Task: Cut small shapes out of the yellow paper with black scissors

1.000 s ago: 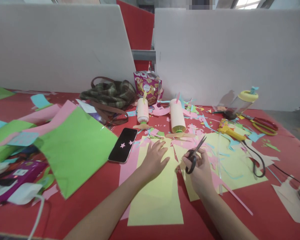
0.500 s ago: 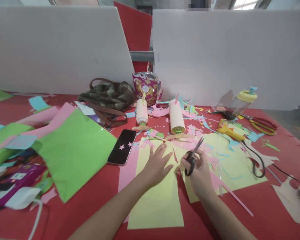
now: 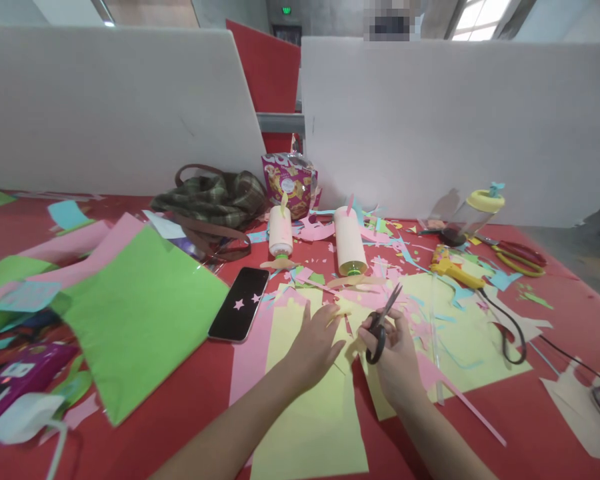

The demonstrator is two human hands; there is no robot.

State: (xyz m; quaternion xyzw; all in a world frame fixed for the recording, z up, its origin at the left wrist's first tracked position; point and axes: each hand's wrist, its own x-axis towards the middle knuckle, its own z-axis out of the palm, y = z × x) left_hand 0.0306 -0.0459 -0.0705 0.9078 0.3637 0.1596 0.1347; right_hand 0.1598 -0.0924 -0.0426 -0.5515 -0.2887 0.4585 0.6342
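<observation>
My left hand (image 3: 316, 343) lies on a pale yellow paper sheet (image 3: 310, 413) in front of me, fingers stretched out, with the fingertips at the sheet's far edge where a small flap of paper lifts. My right hand (image 3: 395, 357) is closed round the handles of black scissors (image 3: 381, 321), whose blades point up and away to the right. Both hands sit close together over a litter of pink, yellow and blue paper scraps on the red table (image 3: 190, 407).
A black phone (image 3: 239, 312) lies left of my hands, beside a large green sheet (image 3: 140, 313). Two cream rolls (image 3: 350, 241), a plaid bag (image 3: 213, 200), a snack pouch (image 3: 290, 177), a yellow glue gun (image 3: 455, 269), red-yellow scissors (image 3: 517, 255) and a bottle (image 3: 473, 212) stand farther back before white partitions.
My left hand's fingertips have curled slightly at the yellow sheet's far edge, lifting a bit of paper. The view has tilted upward. My right hand still holds the scissors.
</observation>
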